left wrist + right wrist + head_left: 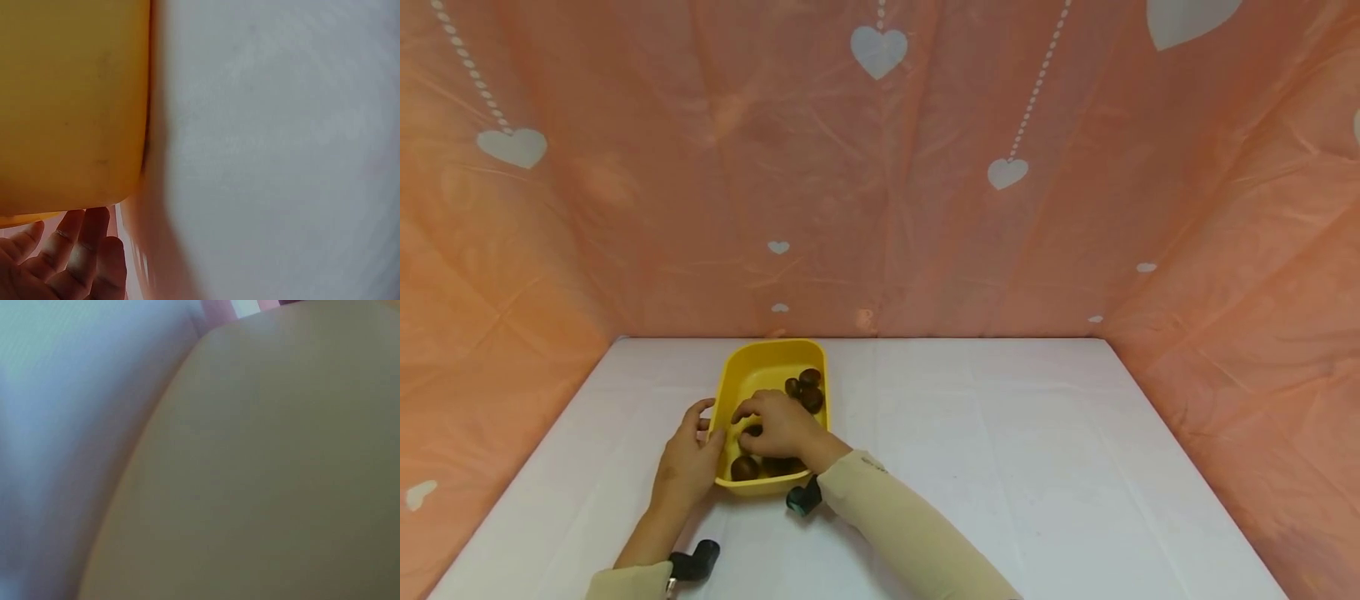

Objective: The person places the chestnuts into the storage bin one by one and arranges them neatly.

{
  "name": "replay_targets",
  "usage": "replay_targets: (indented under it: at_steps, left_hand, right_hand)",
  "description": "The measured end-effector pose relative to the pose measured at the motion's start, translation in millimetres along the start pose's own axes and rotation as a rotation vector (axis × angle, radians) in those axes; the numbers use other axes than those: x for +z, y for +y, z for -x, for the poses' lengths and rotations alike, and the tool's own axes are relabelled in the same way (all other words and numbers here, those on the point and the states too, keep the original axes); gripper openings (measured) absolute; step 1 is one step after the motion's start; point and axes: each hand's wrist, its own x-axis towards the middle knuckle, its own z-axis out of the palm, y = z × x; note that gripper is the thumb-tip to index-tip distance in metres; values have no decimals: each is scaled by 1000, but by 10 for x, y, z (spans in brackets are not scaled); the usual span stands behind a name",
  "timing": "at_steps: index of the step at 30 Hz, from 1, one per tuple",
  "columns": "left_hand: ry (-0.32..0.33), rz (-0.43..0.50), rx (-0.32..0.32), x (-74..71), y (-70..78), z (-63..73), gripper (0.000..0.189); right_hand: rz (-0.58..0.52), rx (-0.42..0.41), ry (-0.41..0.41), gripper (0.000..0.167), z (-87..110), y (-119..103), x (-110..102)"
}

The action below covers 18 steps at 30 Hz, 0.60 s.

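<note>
A yellow plastic basin [767,354] with rounded corners stands on the white table, left of centre. My left hand [688,458] holds its left side, thumb at the rim and fingers along the outer wall. In the left wrist view those fingers [94,250] lie against the basin wall [69,112]. My right hand [786,425] reaches inside, fingers curved, with a dark round piece [752,431] showing between thumb and fingers; I cannot tell whether it is gripped. Several glossy reddish-brown round pieces [811,400] lie at the basin's right side, and another [745,468] sits near its front.
White cloth covers the table [1000,467]. An orange curtain [880,183] with white hearts encloses the back and sides. Black wrist-worn devices [695,561] sit by both wrists, the right one [805,497] just before the basin's front. The basin's wall [250,462] fills much of the right wrist view.
</note>
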Motion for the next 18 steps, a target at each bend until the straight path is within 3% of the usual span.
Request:
replay_targets:
  at_steps: [9,13,18]
  left_hand:
    - [-9,-5,-13,-3,-19,3,53]
    - [6,-83,27,7,48,-49,54]
    - [30,-232,118,-70,165,-96,56]
  right_hand:
    - [84,-49,59,30,15,-15,-32]
    - [56,-36,83,33,60,40,-225]
    - [26,31,121,36,197,211,-620]
